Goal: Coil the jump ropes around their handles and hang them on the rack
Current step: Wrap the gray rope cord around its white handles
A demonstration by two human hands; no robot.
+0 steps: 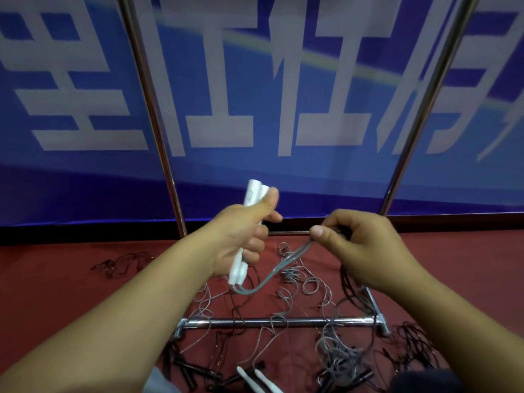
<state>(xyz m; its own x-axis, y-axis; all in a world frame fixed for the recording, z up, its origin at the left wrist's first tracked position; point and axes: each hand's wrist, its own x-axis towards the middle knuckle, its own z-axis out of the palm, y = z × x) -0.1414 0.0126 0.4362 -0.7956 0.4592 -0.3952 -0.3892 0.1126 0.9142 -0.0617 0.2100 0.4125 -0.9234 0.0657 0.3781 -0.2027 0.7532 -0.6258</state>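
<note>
Left hand [241,236] grips white handles [249,222]; right hand [354,242] pinches grey rope [278,268].
Risk: trailing rope likely snags the floor tangle [337,355] at the rack's base bar [278,322].

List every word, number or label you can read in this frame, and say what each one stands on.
"工", likely: a large white character on the blue banner, top cropped.
"任", likely: the next white character to its right, same banner.
Other banner characters: cropped and blurred, unreadable.
White handles in the left hand, grey cord in the right hand, rack: no markings visible.
</note>
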